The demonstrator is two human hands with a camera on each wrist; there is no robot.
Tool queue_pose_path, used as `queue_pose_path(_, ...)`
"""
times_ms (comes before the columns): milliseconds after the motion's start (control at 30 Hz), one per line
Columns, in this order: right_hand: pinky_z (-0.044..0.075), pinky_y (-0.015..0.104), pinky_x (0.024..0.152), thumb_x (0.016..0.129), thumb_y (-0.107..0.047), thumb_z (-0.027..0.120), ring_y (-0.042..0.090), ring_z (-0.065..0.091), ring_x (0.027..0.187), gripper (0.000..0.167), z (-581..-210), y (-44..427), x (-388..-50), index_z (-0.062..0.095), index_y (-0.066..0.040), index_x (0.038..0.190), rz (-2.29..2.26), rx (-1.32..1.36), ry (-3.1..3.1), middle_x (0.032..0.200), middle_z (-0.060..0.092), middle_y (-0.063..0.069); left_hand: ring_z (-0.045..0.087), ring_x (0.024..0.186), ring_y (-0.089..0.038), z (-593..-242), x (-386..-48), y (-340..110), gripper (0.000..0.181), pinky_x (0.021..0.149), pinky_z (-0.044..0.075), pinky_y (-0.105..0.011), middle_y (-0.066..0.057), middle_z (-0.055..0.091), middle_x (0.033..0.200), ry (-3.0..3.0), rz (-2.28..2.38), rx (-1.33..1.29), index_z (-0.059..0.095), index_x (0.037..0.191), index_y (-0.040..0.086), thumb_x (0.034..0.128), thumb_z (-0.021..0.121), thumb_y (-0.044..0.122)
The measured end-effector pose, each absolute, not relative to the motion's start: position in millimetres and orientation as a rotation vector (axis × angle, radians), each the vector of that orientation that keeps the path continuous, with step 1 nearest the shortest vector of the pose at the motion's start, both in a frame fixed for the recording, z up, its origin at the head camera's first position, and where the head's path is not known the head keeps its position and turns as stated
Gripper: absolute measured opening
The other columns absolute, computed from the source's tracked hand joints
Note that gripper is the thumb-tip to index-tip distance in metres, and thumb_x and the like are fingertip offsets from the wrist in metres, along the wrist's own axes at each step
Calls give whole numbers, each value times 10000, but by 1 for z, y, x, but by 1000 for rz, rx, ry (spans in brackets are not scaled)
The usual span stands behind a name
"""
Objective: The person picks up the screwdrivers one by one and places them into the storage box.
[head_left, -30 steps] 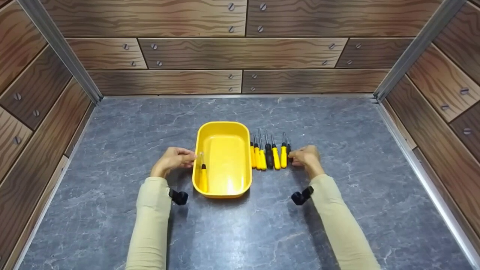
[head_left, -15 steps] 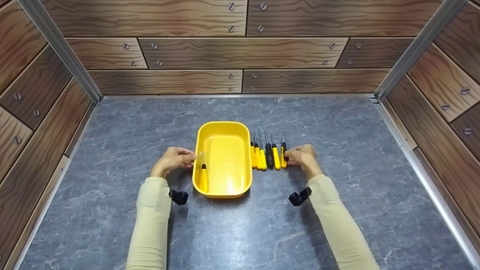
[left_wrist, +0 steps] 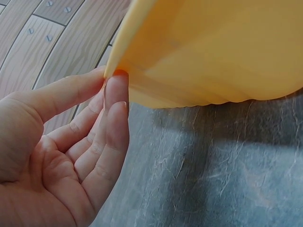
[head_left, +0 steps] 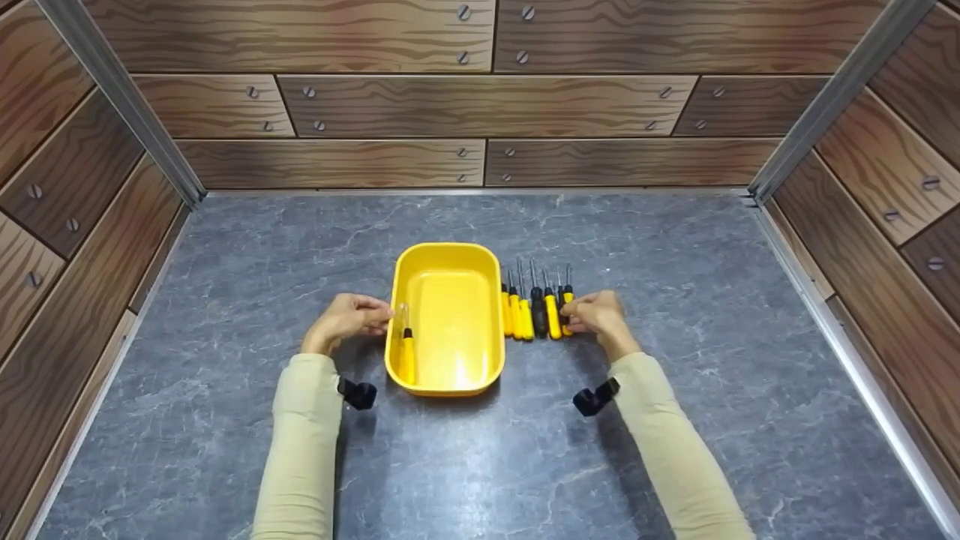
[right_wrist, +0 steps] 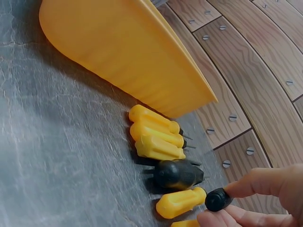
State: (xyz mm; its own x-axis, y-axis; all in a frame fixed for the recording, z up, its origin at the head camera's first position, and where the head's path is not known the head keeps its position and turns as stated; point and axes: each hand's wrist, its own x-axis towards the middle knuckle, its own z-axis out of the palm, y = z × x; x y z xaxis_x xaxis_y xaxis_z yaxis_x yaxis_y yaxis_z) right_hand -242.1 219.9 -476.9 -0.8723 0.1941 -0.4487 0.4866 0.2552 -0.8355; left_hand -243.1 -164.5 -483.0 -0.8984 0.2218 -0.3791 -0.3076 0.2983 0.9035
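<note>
Presently, at centre frame, the left hand (head_left: 346, 319) pinches the left rim of a yellow, round-cornered plastic tub (head_left: 454, 322) holding one yellow-handled screwdriver (head_left: 407, 358); right of centre, the right hand (head_left: 598, 316) pinches a black-handled screwdriver (right_wrist: 218, 200) near a row of yellow- and black-handled screwdrivers (head_left: 538, 311).

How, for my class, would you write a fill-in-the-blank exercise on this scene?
The container pinched by the left hand is colored ____.
The right hand holds a screwdriver handle colored ____.
Inside the container, visible screwdrivers number ____.
In the head view, the screwdriver row lies ____ of the container.
Missing: yellow; black; one; right
</note>
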Motion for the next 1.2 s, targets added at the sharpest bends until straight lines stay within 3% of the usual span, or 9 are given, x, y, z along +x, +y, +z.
queue_pose_path(367, 625, 262, 646, 804, 41, 627, 81, 595, 556, 299, -474, 210, -240, 611, 141, 1085, -1670, 614, 2261, 623, 587, -7, 632, 674, -52, -483, -243, -164, 387, 748, 603, -240, 61, 660, 718, 2144, 1619, -90, 591, 1190, -134, 907, 651, 122)
queue_pose_path(600, 617, 227, 637, 831, 37, 608, 78, 603, 571, 339, -469, 200, -235, 586, 167, 1144, -1683, 544, 2251, 653, 595, -1, 635, 672, -51, -483, -243, -164, 380, 747, 604, -236, 61, 660, 715, 2140, 1624, -105, 591, 1191, -132, 906, 650, 113)
queue_pose_path(900, 616, 219, 649, 860, 18, 608, 86, 611, 604, 317, -464, 184, -230, 589, 169, 1137, -1721, 499, 2235, 886, 647, 113, 628, 649, -43, -482, -243, -161, 365, 726, 604, -235, 80, 653, 689, 2160, 1634, -75, 597, 1171, -141, 902, 649, 100)
queue_pose_path(1200, 627, 261, 705, 844, -16, 652, 97, 644, 627, 268, -456, 175, -226, 645, 127, 1071, -1684, 440, 2241, 908, 724, 167, 634, 651, -51, -480, -243, -162, 355, 753, 618, -272, 57, 666, 726, 2193, 1616, -45, 603, 1159, -157, 903, 644, 85)
